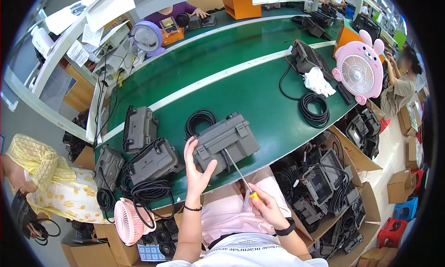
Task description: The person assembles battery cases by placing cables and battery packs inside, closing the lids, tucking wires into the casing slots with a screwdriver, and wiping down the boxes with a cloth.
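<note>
A dark grey plastic case (227,139) with latches lies at the near edge of the green table, with a coiled black cable (200,121) behind it. My left hand (197,174) is at the case's left end, fingers stretched up and thumb apart; whether it presses on the case I cannot tell. My right hand (268,207) is closed around the yellow handle of a screwdriver (238,173). The long metal shaft points up and left, its tip at the case's near side beside a short black cable (226,159). What the tip touches is too small to make out.
More grey cases (155,161) with cables stand at left. A pink fan (130,220) is at the table's near-left edge, another pink fan (359,70) at right by a cable coil (314,110). Boxes of cases (324,174) sit below right. Co-workers are left, right and across.
</note>
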